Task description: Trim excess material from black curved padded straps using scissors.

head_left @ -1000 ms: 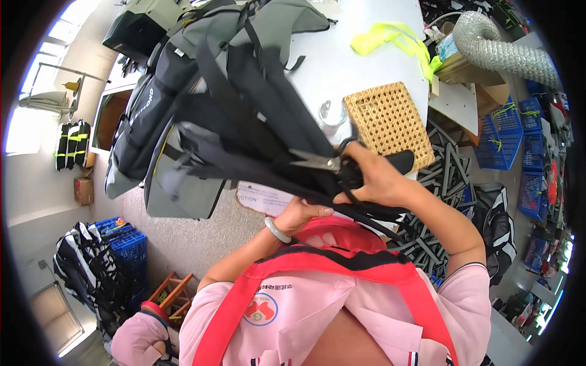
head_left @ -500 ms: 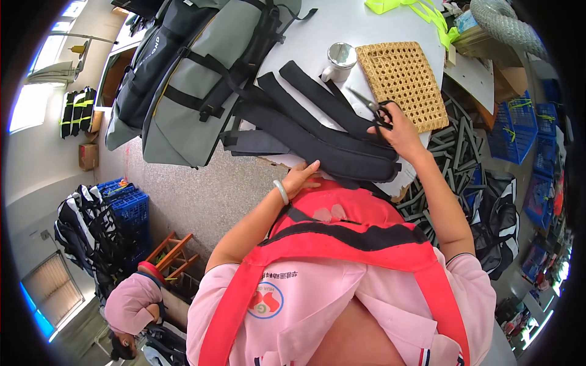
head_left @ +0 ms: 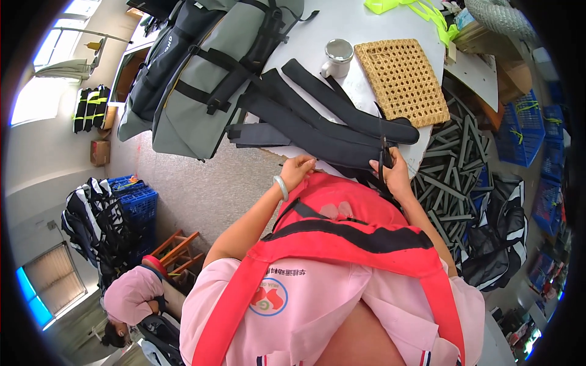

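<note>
My right hand (head_left: 398,175) grips black-handled scissors (head_left: 384,160) at the near right end of the black padded straps. Their blades point away from me, over the straps. At the table's near edge, my left hand (head_left: 297,171) has its fingers closed together; what they hold, if anything, cannot be made out. Several black padded straps (head_left: 317,131) lie side by side and partly overlapping in front of both hands. A grey and black bag (head_left: 201,91) stands left of the straps.
Beyond the straps are a lidded mug (head_left: 337,58) and a woven cane mat (head_left: 403,82). Bright yellow straps (head_left: 427,18) lie at the far right. Grey strips (head_left: 452,165) are heaped right of the table. A person in pink (head_left: 134,296) bends at lower left, near blue crates (head_left: 135,204).
My right hand has come nearer to me with the scissors, whose blades have swung to point away. My left hand's fingers have drawn together near the table edge. The straps have shifted slightly.
</note>
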Available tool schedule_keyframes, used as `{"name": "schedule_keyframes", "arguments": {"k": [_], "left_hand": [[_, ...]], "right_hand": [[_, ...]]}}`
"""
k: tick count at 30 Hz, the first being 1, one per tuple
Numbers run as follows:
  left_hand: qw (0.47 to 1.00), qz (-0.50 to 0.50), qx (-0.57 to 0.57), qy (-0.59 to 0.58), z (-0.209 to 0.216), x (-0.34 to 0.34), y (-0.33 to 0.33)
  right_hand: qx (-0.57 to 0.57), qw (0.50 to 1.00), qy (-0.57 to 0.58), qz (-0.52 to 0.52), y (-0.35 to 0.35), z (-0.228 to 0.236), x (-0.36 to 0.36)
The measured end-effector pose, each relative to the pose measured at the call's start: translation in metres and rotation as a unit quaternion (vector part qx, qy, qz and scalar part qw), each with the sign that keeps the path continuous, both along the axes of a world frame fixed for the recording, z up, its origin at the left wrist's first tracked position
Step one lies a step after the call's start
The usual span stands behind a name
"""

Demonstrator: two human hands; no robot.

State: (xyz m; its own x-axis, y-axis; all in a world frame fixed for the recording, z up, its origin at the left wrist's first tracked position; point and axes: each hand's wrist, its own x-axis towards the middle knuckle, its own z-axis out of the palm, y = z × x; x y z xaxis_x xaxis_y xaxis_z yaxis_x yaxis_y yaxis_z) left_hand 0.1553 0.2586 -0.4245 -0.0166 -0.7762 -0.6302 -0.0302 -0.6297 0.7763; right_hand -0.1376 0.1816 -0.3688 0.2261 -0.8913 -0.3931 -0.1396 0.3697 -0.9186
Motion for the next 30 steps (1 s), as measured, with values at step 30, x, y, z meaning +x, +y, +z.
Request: {"name": "schedule_keyframes", "arguments": {"k": [30], "left_hand": [[0.982,-0.139,-0.116,-0.058,0.144,0.093,0.126]], "right_hand": [[-0.226,0.944,-0.12,0.208,0.011,0.216,0.198]]}}
